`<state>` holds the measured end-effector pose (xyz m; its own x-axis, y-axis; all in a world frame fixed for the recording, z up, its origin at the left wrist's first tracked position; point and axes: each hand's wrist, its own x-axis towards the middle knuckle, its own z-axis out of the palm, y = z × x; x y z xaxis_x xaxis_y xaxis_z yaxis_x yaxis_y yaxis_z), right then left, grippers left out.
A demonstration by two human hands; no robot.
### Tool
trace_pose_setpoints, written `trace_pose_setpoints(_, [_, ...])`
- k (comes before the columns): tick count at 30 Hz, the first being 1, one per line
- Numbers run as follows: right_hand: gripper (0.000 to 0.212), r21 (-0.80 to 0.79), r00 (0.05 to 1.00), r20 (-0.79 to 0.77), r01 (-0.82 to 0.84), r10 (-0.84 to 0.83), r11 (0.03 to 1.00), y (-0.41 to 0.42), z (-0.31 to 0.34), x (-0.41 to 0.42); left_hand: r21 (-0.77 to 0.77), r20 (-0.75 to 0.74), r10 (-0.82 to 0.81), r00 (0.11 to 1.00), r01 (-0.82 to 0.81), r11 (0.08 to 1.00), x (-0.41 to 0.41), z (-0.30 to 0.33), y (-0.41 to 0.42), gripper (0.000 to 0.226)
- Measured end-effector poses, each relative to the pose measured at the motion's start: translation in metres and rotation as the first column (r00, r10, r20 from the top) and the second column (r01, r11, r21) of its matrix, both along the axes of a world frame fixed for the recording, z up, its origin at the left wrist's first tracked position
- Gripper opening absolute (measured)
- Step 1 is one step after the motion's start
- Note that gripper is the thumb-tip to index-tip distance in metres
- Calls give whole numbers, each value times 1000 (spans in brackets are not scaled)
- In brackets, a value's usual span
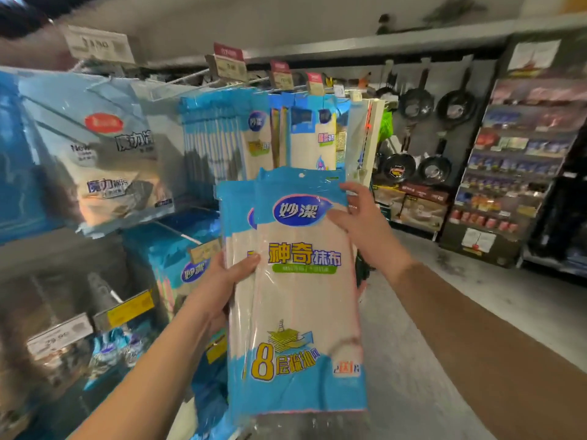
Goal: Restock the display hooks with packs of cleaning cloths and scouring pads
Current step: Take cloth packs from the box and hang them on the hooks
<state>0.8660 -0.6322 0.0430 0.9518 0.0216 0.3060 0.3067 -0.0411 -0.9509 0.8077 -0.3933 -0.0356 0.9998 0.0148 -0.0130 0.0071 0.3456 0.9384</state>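
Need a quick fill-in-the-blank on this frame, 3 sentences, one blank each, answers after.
1. The left hand grips the stack of cloth packs by its ____ edge.
2. The right hand fingers the front pack near its ____ corner.
3. Black ____ hang on the dark panel across the aisle.

Missing words: left; top right; pans

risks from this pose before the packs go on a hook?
1. The left hand grips several cloth packs by one edge; the slick film could let rear packs slide out.
2. The right hand only pinches the front pack near its top, so the hang hole may miss the hook.
3. The hanging packs look crowded, leaving little room.
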Motion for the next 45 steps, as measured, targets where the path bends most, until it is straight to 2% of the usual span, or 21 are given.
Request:
trace_pose_setpoints(3, [30,82,997,-26,-68,70,994,1,20,64,33,23,39,999,-40,999,49,17,2,47])
trace_pose_setpoints(5, [25,86,994,-35,-100,103,991,2,30,101,57,23,46,999,-47,997,77,24,4,47])
trace_pose_setpoints(12, [39,101,964,-31,-261,266,960,15,51,215,118,29,126,992,-129,985,161,41,10,62])
trace_pose_setpoints(15, [42,149,941,18,-337,338,930,16,63,269,135,59,250,966,-256,957,192,46,12,56])
trace_pose_setpoints(17, [44,201,910,56,-413,410,889,13,75,305,170,98,327,940,-339,925,210,49,16,67])
trace_pose_setpoints(20, [49,192,863,96,-505,496,842,14,93,354,248,165,473,866,-500,830,233,56,25,76])
trace_pose_setpoints(23, [52,145,817,106,-577,567,804,21,107,394,334,237,604,761,-648,685,249,63,27,75])
trace_pose_setpoints(26, [55,100,773,123,-633,622,768,29,119,427,348,307,708,636,-767,538,256,64,26,66])
trace_pose_setpoints(29, [56,118,728,147,-685,670,719,38,129,450,344,330,750,573,-813,470,258,64,25,67])
trace_pose_setpoints(32, [55,146,689,161,-725,707,673,46,134,466,317,329,782,530,-842,437,259,67,25,56])
trace_pose_setpoints(36, [51,157,659,196,-752,726,641,53,137,481,320,304,792,529,-840,438,262,69,24,58])
trace_pose_setpoints(45, [51,118,657,154,-754,738,646,62,146,499,306,300,788,538,-837,455,266,81,16,53])
